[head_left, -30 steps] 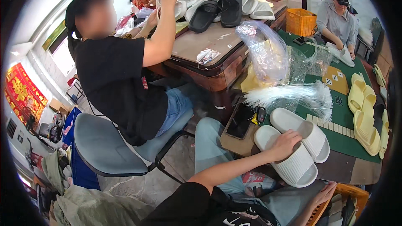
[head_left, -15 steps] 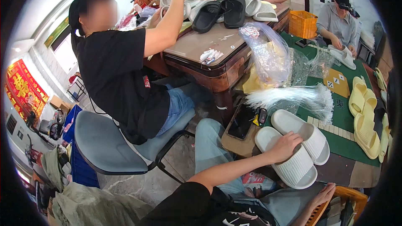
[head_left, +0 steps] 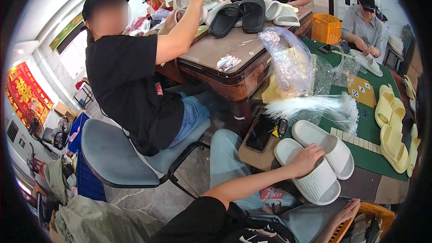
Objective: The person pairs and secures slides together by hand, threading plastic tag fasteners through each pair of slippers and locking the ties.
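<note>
A pair of pale grey slide slippers (head_left: 317, 188) lies side by side at the near edge of the green table. My left hand (head_left: 307, 160) bends over the ribbed strap of the nearer slipper, its fingers curled around the strap's edge. Beside it rests the other slipper (head_left: 339, 155). Low in the view, my right hand (head_left: 347, 210) lies at the rim of an orange crate (head_left: 370, 208), its fingers stretched out and nothing visible in them.
Beyond the slippers lie a bundle of clear plastic fasteners (head_left: 315, 110), a phone (head_left: 258, 133) and a key fob (head_left: 282, 127). Yellow slippers (head_left: 395, 146) line the right side. Close on the left, a person in black (head_left: 126, 72) sits on a grey chair (head_left: 117, 153).
My left hand stays on the same slipper, and my right hand keeps its place. At the back, a person's dark slippers have shifted left. The seated person on the left has turned their head.
</note>
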The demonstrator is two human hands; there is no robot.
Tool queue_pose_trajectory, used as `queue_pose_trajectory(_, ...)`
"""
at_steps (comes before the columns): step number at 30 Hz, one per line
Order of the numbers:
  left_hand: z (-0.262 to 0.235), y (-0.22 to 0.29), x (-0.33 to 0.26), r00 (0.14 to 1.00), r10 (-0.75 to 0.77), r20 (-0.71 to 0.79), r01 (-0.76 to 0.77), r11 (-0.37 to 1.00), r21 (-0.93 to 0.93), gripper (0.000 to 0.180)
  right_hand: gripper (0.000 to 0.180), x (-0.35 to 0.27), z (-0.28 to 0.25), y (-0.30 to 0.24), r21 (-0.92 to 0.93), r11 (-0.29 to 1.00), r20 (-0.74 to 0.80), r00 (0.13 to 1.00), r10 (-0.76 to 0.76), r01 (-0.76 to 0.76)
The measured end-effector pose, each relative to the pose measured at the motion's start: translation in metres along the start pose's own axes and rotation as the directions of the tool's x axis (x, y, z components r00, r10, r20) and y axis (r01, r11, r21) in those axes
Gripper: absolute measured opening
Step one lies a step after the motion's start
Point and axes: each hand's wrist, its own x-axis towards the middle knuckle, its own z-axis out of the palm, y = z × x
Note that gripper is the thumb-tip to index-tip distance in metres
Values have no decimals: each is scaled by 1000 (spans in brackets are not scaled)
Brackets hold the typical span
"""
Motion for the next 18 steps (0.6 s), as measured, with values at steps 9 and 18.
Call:
queue_pose_trajectory(9,-11,-6,5,986,-49,157,89,963,-256,27,33,3,1,7,37,998,-24,998,59,-58)
queue_pose_trajectory(18,-1,4,6,994,88,58,-99,965,244,18,30,-3,-3,-6,118,991,97,994,54,-65)
